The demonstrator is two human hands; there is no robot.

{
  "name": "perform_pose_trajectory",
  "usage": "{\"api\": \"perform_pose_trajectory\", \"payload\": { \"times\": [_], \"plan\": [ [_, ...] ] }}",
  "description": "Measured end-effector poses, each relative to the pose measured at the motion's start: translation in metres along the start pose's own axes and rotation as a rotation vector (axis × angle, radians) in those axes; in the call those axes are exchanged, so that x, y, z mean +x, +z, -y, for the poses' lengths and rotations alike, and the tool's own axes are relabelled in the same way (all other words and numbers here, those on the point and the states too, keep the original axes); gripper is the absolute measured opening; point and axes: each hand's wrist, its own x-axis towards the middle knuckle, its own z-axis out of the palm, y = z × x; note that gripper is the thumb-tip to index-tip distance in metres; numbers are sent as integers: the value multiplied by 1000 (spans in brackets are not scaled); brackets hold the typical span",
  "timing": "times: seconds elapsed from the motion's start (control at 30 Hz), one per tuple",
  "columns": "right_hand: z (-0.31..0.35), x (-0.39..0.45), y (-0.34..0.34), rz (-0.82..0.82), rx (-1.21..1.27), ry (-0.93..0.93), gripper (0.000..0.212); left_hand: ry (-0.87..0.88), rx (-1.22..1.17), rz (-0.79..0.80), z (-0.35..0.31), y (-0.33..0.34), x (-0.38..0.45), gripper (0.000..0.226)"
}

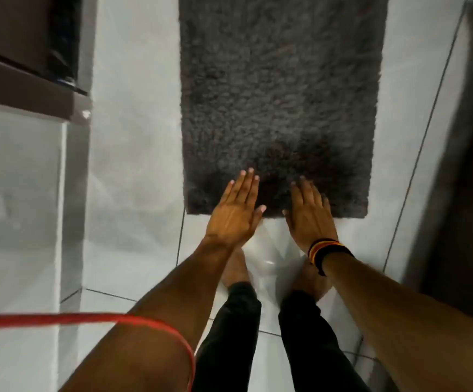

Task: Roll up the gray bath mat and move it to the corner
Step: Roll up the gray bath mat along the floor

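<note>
The gray bath mat lies flat and unrolled on the white tiled floor, a shaggy dark rectangle running from the top of the view down to its near edge at mid-frame. My left hand is stretched out palm down over the mat's near edge, fingers straight and together, holding nothing. My right hand, with a striped band at the wrist, reaches palm down over the same edge just to the right, also holding nothing. Whether the palms touch the mat, I cannot tell.
A glass panel with a metal frame stands on the left, a dark brown ledge above it. A dark door or wall runs along the right. My bare feet stand on the tiles just before the mat. A red cord crosses the lower left.
</note>
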Motion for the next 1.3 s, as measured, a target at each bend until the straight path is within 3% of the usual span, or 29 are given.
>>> {"api": "perform_pose_trajectory", "payload": {
  "times": [0.17, 0.3, 0.4, 0.5, 0.6, 0.7, 0.8, 0.87, 0.97, 1.03, 1.17, 1.3],
  "plan": [
    [-28, 21, 53, 224, -290, -130, 44, 19, 25, -21, 32, 54, 14, 66],
    [-45, 47, 60, 69, -434, -318, 29, 126, 114, -82, 50, 77, 15, 46],
    [-49, 55, 54, 44, -401, -425, 30, 69, 227, 39, 53, 74, 23, 59],
    [-49, 63, 38, 48, -178, -308, 27, 6, 262, 29, 46, 66, 39, 38],
    [-56, 67, 26, -64, -57, -285, 21, -134, 116, 16, 48, 48, 57, 25],
    [-60, 65, 22, -209, -203, -393, 27, -196, -84, 108, 64, 20, 82, 38],
    [-61, 74, 22, -202, -326, -400, 38, -239, -228, 228, 75, -8, 107, 42],
    [-62, 83, 21, -170, -354, -394, 43, -162, -108, 171, 74, -19, 118, 44],
    [-55, 96, 19, -161, -334, -361, 34, -18, 304, -132, 66, -22, 111, 51],
    [-50, 100, 16, -124, -273, -318, 38, 36, 393, -199, 57, -11, 93, 54],
    [-48, 107, 2, 19, -273, -267, 36, 1, 335, -130, 52, 13, 75, 67],
    [-46, 131, -13, 91, -176, -208, 37, -86, 179, -179, 54, 6, 99, 31]
  ]
}}
